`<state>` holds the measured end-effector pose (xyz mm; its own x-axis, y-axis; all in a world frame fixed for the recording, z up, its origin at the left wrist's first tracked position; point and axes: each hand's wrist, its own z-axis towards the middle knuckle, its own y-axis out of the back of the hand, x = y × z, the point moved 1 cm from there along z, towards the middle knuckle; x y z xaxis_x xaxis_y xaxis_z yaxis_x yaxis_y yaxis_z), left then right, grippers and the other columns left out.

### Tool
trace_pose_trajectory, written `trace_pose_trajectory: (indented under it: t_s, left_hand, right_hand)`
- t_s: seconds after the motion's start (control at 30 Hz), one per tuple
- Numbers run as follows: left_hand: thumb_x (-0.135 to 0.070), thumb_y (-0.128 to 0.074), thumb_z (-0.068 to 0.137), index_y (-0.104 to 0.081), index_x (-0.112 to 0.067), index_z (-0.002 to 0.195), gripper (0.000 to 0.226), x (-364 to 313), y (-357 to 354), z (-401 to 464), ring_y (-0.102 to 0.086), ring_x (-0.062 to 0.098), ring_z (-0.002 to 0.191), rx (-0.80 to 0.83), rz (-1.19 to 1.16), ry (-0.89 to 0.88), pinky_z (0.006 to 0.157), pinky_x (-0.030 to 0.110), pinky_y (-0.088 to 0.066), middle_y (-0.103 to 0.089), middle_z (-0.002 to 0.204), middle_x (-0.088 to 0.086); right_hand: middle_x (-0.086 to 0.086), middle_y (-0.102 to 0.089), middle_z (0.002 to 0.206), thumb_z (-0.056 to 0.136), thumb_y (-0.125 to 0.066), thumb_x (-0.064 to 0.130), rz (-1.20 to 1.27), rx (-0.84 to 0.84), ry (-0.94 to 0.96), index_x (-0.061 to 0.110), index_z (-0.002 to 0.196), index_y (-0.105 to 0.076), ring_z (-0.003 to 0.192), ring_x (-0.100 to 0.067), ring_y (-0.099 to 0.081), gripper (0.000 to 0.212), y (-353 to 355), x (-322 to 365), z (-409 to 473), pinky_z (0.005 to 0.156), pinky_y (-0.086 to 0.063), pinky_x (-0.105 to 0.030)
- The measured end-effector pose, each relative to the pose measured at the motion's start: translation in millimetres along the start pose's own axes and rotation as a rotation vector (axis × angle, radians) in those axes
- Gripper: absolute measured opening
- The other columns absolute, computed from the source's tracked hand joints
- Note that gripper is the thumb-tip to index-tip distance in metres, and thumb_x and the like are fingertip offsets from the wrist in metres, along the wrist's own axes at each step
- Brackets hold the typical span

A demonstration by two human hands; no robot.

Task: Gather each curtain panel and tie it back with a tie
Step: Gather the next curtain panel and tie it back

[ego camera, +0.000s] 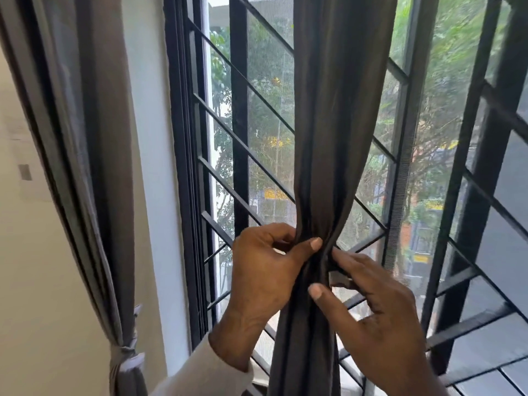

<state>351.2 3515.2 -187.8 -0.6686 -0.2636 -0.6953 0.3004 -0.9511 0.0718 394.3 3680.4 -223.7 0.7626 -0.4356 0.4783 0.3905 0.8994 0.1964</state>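
A dark brown curtain panel [334,115] hangs in the middle of the window, gathered into a narrow waist. My left hand [265,278] grips the gathered cloth from the left, thumb pressed across its front. My right hand [380,318] pinches the cloth from the right, with thumb and fingers on a dark tie band [337,271] at the waist. At far left a second panel [94,167] hangs gathered, bound low down by a grey tie [130,352].
A black metal window grille [240,110] with diagonal bars and a mesh screen stands right behind the curtain. A white wall strip [148,167] separates the two panels. Trees and buildings show outside.
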Motion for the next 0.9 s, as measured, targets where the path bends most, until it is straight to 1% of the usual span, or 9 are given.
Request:
trace_pose_trajectory:
  t_s: [0.13, 0.23, 0.33, 0.4, 0.5, 0.67, 0.73, 0.8, 0.9]
  left_hand:
    - [-0.022, -0.071, 0.096, -0.084, -0.016, 0.094, 0.015, -5.0, -3.2, -2.9, -0.079, 0.023, 0.084, 0.329, -0.115, 0.042, 0.083, 0.044, -0.065, -0.082, 0.086, -0.003]
    - [-0.017, -0.062, 0.101, -0.078, -0.009, 0.087, 0.022, -4.3, 1.0, -2.0, -0.072, 0.029, 0.078, 0.474, -0.097, -0.008, 0.086, 0.054, -0.064, -0.073, 0.079, 0.011]
    - [-0.016, -0.073, 0.092, -0.084, -0.013, 0.094, 0.012, -5.9, -0.6, -0.7, -0.078, 0.041, 0.087, 0.353, -0.102, 0.024, 0.083, 0.061, -0.065, -0.08, 0.086, 0.014]
    - [-0.016, -0.089, 0.081, -0.083, -0.018, 0.085, 0.007, -6.5, -0.3, -2.5, -0.077, 0.029, 0.071, 0.167, -0.063, 0.041, 0.072, 0.049, -0.066, -0.079, 0.076, -0.001]
    - [-0.029, -0.101, 0.069, -0.071, -0.024, 0.077, 0.03, -3.2, 1.5, -8.8, -0.061, 0.013, 0.06, -0.125, 0.133, -0.05, 0.059, 0.035, -0.056, -0.067, 0.068, -0.008]
    - [-0.034, -0.09, 0.085, -0.084, -0.03, 0.093, 0.012, 0.5, -8.5, -16.4, -0.059, 0.01, 0.092, -0.127, 0.287, -0.288, 0.083, 0.039, -0.053, -0.064, 0.094, -0.015]
    - [-0.046, -0.094, 0.077, -0.081, -0.033, 0.105, 0.033, -0.6, -11.0, -13.9, -0.053, 0.019, 0.121, -0.245, 0.346, -0.286, 0.105, 0.049, -0.047, -0.058, 0.125, -0.009]
    - [-0.063, -0.095, 0.066, -0.066, -0.028, 0.127, 0.076, -1.1, -8.6, -3.9, -0.031, 0.025, 0.155, -0.272, 0.437, -0.289, 0.129, 0.052, -0.025, -0.039, 0.16, 0.001]
    - [-0.054, -0.104, 0.057, -0.02, -0.037, 0.161, 0.134, -2.2, -0.6, 31.2, -0.015, 0.016, 0.164, 0.174, 0.262, -0.089, 0.133, 0.045, -0.015, -0.017, 0.177, -0.003]
  right_hand:
    - [0.023, -0.071, 0.117, 0.073, -0.095, 0.031, -0.141, 0.0, -0.058, 0.031, 0.13, -0.073, 0.094, 0.002, -0.074, 0.061, 6.3, -0.4, 3.7, 0.085, -0.054, -0.014]
    - [0.024, -0.073, 0.109, 0.073, -0.095, 0.021, -0.122, -0.017, -0.099, 0.029, 0.124, -0.074, 0.089, 0.004, -0.074, 0.056, 9.5, -4.9, 8.2, 0.081, -0.055, -0.013]
    - [0.02, -0.078, 0.099, 0.078, -0.088, 0.004, -0.036, 0.024, -0.122, 0.029, 0.116, -0.077, 0.087, 0.0, -0.076, 0.046, 9.5, -11.5, 15.3, 0.077, -0.057, -0.015]
    - [0.016, -0.08, 0.099, 0.085, -0.079, -0.007, 0.077, 0.125, -0.142, 0.028, 0.111, -0.079, 0.089, -0.004, -0.077, 0.044, 7.7, -16.6, 24.8, 0.081, -0.058, -0.017]
    - [-0.002, -0.082, 0.101, 0.088, -0.069, -0.019, 0.357, 0.25, -0.213, 0.013, 0.108, -0.082, 0.092, -0.014, -0.077, 0.04, 6.3, -26.5, 41.8, 0.084, -0.059, -0.023]
    - [-0.015, -0.081, 0.108, 0.087, -0.065, -0.021, 0.539, 0.238, -0.264, 0.004, 0.11, -0.082, 0.102, -0.03, -0.077, 0.038, 13.9, -40.0, 45.9, 0.088, -0.061, -0.028]
    - [-0.014, -0.081, 0.107, 0.088, -0.065, -0.02, 0.512, 0.221, -0.257, 0.007, 0.108, -0.083, 0.101, -0.031, -0.078, 0.038, 19.8, -42.2, 43.8, 0.09, -0.062, -0.033]
    - [-0.013, -0.081, 0.106, 0.089, -0.065, -0.019, 0.481, 0.216, -0.253, 0.012, 0.107, -0.084, 0.101, -0.031, -0.078, 0.041, 24.5, -46.8, 44.0, 0.093, -0.062, -0.036]
    - [-0.018, -0.079, 0.111, 0.086, -0.067, -0.014, 0.557, 0.243, -0.294, 0.009, 0.111, -0.083, 0.106, -0.037, -0.076, 0.038, 33.2, -52.1, 47.6, 0.094, -0.061, -0.038]
